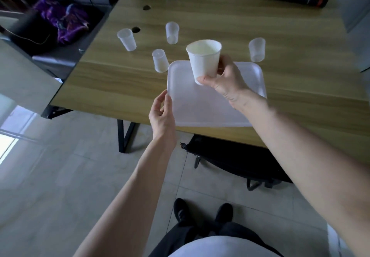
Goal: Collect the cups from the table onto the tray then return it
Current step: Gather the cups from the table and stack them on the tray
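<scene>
Four translucent plastic cups (172, 32) stood on the wooden table (220, 22) beyond the white tray (192, 104), one upside down at its far left corner. Above the tray, the right hand (226, 82) gripped a white paper cup (204, 60), mouth up, its axis tilted slightly. The left hand (162, 112) pinched the tray's left edge, fingers narrow.

The right hand (226, 82) held a white paper cup (204, 60) upright above the white tray (200, 104) on the wooden surface (290, 42). The left hand (162, 112) touched the tray's left edge. Four translucent cups (160, 60) stood beyond the tray.
</scene>
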